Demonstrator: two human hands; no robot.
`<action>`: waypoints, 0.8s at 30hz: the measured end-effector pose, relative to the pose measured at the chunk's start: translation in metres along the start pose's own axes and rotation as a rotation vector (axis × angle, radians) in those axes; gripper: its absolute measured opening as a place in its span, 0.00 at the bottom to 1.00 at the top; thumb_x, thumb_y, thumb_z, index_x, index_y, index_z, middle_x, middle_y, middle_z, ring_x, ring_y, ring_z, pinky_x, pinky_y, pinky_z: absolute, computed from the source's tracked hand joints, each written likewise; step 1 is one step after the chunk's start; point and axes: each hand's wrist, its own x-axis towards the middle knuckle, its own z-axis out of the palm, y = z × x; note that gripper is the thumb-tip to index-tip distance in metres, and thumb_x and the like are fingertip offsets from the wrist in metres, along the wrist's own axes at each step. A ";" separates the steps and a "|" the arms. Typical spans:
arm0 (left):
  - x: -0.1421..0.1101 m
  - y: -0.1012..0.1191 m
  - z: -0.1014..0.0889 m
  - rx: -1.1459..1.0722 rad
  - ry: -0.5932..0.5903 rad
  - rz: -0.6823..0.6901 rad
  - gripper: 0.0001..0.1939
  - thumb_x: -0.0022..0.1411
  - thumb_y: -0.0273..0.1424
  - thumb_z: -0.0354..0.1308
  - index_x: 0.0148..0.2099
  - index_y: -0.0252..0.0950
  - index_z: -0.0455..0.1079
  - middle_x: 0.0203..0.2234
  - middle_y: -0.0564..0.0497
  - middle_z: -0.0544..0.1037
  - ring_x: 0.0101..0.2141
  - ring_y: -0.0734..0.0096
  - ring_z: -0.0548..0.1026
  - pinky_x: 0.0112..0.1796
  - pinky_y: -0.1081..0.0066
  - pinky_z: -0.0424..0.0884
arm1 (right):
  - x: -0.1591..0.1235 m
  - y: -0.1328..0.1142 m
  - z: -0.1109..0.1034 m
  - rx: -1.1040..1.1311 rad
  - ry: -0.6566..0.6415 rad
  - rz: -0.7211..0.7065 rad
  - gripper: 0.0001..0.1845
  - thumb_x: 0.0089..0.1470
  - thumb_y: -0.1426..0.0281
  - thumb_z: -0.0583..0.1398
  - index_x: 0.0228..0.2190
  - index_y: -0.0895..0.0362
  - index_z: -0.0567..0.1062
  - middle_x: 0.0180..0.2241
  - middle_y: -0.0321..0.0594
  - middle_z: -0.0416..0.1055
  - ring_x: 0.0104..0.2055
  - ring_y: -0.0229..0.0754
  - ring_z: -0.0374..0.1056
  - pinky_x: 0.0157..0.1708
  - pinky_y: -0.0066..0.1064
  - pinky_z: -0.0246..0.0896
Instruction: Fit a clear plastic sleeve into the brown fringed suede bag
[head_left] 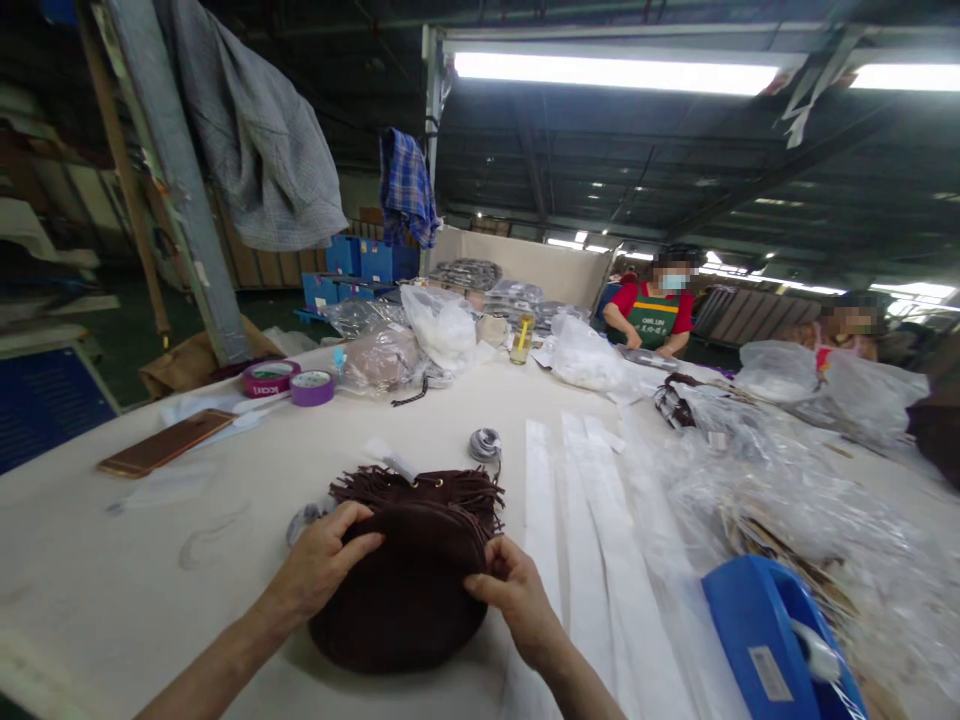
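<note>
A dark brown suede bag (409,590) with a fringed top lies on the white table (112,560) right in front of me. My left hand (324,560) grips its upper left edge with fingers curled over the suede. My right hand (514,595) pinches the bag's right edge between thumb and fingers. A small round silver piece (485,444) lies just beyond the fringe.
White paper strips (592,520) lie to the right, then heaps of clear plastic bags (765,470) and a blue tool (780,640). A phone (166,442) and two purple tape rolls (289,382) sit at left. Two people work across the table (651,310).
</note>
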 end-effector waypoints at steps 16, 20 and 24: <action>-0.075 -0.033 0.008 -0.369 0.288 -0.312 0.27 0.42 0.45 0.59 0.44 0.38 0.70 0.37 0.51 0.78 0.40 0.60 0.74 0.40 0.69 0.70 | 0.000 0.007 0.001 0.265 -0.041 0.162 0.14 0.29 0.70 0.70 0.24 0.59 0.74 0.23 0.33 0.71 0.25 0.35 0.62 0.27 0.25 0.53; -0.061 -0.020 0.011 -0.433 0.320 -0.366 0.21 0.40 0.41 0.61 0.37 0.36 0.74 0.32 0.52 0.79 0.37 0.58 0.75 0.40 0.68 0.69 | -0.001 -0.001 0.002 0.249 -0.038 0.128 0.15 0.29 0.68 0.70 0.23 0.59 0.73 0.21 0.32 0.69 0.25 0.34 0.60 0.27 0.26 0.52; -0.053 -0.017 0.007 -0.618 0.381 -0.435 0.18 0.35 0.38 0.64 0.31 0.36 0.75 0.26 0.54 0.79 0.31 0.64 0.74 0.33 0.73 0.69 | -0.013 -0.004 -0.004 0.239 -0.033 0.073 0.16 0.30 0.67 0.70 0.24 0.59 0.73 0.22 0.32 0.67 0.25 0.34 0.59 0.28 0.27 0.52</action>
